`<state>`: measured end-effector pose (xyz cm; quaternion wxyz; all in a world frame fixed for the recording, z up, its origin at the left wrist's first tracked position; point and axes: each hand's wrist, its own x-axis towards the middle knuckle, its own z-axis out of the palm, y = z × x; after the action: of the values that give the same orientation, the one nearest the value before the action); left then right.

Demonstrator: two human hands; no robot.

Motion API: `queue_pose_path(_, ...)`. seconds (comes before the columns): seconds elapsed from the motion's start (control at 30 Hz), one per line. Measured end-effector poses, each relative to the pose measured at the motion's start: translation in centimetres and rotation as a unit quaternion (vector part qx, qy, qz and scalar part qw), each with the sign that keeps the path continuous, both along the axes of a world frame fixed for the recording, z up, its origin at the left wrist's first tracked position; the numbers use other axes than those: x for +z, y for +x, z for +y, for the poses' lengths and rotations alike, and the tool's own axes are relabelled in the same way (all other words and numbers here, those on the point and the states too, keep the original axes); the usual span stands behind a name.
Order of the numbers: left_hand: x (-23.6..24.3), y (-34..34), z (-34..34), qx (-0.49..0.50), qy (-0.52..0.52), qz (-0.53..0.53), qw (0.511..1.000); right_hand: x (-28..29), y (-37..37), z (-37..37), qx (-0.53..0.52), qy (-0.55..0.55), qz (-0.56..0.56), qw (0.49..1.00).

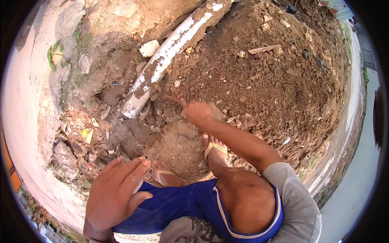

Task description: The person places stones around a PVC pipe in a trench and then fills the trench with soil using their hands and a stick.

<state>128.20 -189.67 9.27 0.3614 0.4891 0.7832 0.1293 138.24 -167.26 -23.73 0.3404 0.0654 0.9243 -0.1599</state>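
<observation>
My right hand (197, 112) reaches down to the dug-up soil, just right of the lower end of a dirt-smeared white pipe (168, 52). Its fingers are curled, with the index finger toward the ground. A small reddish scrap (177, 97) shows at the fingertip; whether I grip it is hard to make out. Over my bent left knee hangs my left hand (117, 190), fingers stretched out and holding nothing. The pipe slants from the top middle down to the left, partly caked in mud.
Loose brown soil (275, 89) with stones heaps up on the right. A pale stone (149, 48) lies against the pipe. A yellow wrapper (86, 135) and a wood piece (264, 49) lie about. A pale wall (30, 105) curves along the left. My sandalled feet stand on packed earth.
</observation>
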Motion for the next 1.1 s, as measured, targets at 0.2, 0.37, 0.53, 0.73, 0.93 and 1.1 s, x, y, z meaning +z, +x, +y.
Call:
queue_pose_path(0.2, 0.0, -0.2, -1.3, 0.042, -0.020, 0.023, 0.999, -1.2, -5.7, 9.6, 0.063, 0.093, 0.037, 0.993)
queue_pose_path(0.37, -0.5, 0.3, -0.2, 0.040, -0.020, 0.008, 0.999, 0.7, -6.3, 17.8, 0.044, 0.176, 0.008, 0.983)
queue_pose_path(0.53, 1.5, 1.1, -2.8, 0.060, -0.021, 0.005, 0.998, 10.5, -1.6, 15.6, -0.171, 0.175, 0.005, 0.970)
queue_pose_path(0.73, 0.0, 0.8, -2.0, 0.031, -0.026, 0.010, 0.999, 21.3, 17.6, 26.8, -0.470, 0.420, -0.010, 0.776)
queue_pose_path(0.93, 0.6, 0.0, 0.3, 0.083, -0.072, -0.064, 0.992, 12.9, 17.1, 30.1, -0.474, 0.331, 0.083, 0.812)
queue_pose_path(1.1, 0.9, -0.3, 0.1, 0.070, -0.056, -0.030, 0.996, 7.8, 7.4, 26.7, -0.464, 0.247, 0.039, 0.849)
